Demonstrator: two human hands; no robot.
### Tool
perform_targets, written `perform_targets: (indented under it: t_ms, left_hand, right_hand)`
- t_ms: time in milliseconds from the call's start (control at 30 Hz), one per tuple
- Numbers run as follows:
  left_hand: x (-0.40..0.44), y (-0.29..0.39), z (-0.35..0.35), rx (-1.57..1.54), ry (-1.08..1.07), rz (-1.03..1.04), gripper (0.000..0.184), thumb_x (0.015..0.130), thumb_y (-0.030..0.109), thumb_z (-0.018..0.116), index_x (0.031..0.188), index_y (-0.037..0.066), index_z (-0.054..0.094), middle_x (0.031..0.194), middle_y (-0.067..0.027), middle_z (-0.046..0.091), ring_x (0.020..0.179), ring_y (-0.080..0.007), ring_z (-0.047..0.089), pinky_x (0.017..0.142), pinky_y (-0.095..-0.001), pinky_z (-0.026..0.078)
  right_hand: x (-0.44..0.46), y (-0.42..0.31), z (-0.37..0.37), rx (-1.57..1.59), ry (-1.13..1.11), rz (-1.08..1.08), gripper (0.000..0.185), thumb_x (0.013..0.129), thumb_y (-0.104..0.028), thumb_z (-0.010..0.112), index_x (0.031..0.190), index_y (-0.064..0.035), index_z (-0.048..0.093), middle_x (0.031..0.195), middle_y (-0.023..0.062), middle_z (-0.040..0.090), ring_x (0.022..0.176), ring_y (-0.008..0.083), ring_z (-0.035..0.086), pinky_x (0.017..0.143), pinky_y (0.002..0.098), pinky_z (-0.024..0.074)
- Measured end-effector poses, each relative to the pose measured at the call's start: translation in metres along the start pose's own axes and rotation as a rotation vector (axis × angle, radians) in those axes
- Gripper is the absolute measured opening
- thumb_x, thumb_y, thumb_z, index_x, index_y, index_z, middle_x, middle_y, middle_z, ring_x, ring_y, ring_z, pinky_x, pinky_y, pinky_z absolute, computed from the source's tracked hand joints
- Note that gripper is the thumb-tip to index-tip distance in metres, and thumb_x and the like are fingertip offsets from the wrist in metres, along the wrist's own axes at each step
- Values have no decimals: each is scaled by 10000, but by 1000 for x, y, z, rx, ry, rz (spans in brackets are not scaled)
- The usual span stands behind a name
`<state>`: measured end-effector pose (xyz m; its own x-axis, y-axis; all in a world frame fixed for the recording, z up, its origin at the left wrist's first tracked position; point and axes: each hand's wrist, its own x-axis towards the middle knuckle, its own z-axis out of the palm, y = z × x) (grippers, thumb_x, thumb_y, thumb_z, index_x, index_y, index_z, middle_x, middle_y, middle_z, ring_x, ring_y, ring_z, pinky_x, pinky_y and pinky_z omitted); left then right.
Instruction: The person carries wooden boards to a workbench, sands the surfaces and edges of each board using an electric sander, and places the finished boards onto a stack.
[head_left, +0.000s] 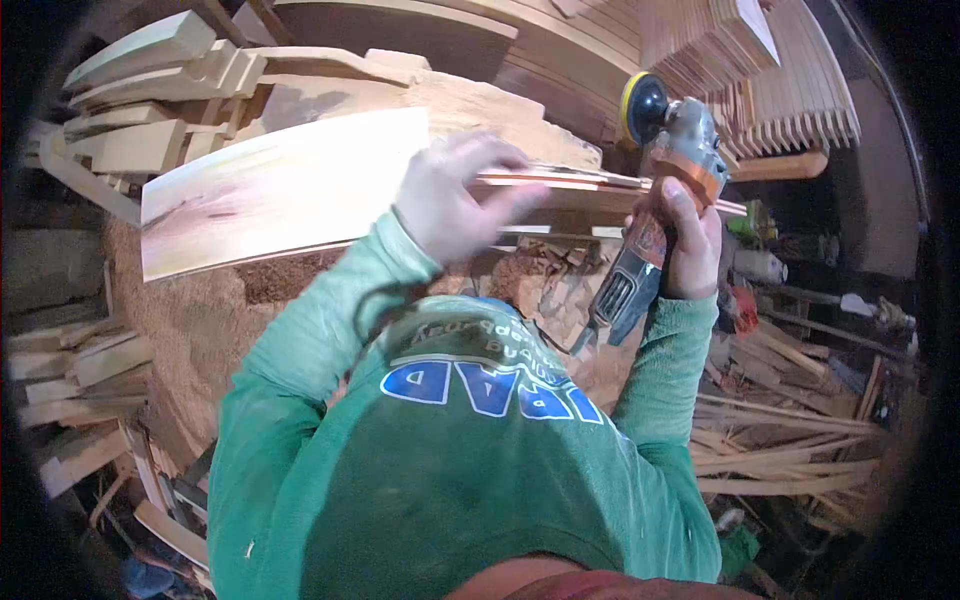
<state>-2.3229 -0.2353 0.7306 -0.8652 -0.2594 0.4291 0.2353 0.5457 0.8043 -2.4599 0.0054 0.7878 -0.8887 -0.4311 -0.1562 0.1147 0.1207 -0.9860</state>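
Note:
My right hand (pixel 685 235) is wrapped round the body of an orange and grey angle grinder (pixel 640 250), whose round pad with a yellow edge (pixel 643 108) points up and away from me. My left hand (pixel 470 195), partly blurred, has its thumb and fingers apart, with nothing seen between them. It is over the right end of a pale, wide wooden board (pixel 290 190). Thin wooden strips (pixel 570 180) run from near my left hand to behind the grinder. Whether my left hand touches the board or strips is unclear.
Shaped wooden pieces (pixel 150 75) are piled at the upper left. Slatted wooden parts (pixel 790 90) are stacked at the upper right. Scrap strips (pixel 790 445) lie at the lower right, and more offcuts (pixel 90 365) at the left. Sawdust (pixel 180 340) covers the surface near the board.

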Motion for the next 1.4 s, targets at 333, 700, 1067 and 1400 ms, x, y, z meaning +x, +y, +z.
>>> perform_targets:
  t_ms: [333,700,1067,1400]
  left_hand:
    - [-48,5,2,-966,-491,-649,552,993,609,581,1137,76,577,857,36,546,754,-64,506,661,-227,418]
    - [-90,-40,-77,-1212,-87,-563,433,840,217,805,1151,-10,607,993,-98,697,841,-189,708,793,-337,582]
    - [-153,-93,-167,450,198,-943,717,738,257,769,1364,42,494,1030,-257,714,958,-437,701,877,-496,557]
    - [-142,-107,-192,739,-68,-867,747,775,210,726,1464,212,437,1107,-230,702,1011,-446,680,880,-558,541]
  right_hand:
    - [23,-7,133,150,-128,-51,381,988,-339,630,1166,-13,545,875,136,651,703,231,677,646,349,574]
    - [10,-9,224,-171,-564,-152,437,1010,-378,622,1132,41,634,1001,104,682,889,167,678,807,322,565]
    - [73,84,5,-1350,877,-160,784,801,-544,804,1324,6,607,1252,215,663,1174,389,621,1056,474,462]
    - [105,167,-72,-12,649,435,403,821,-421,664,1075,-110,627,937,60,619,836,247,621,712,529,558]
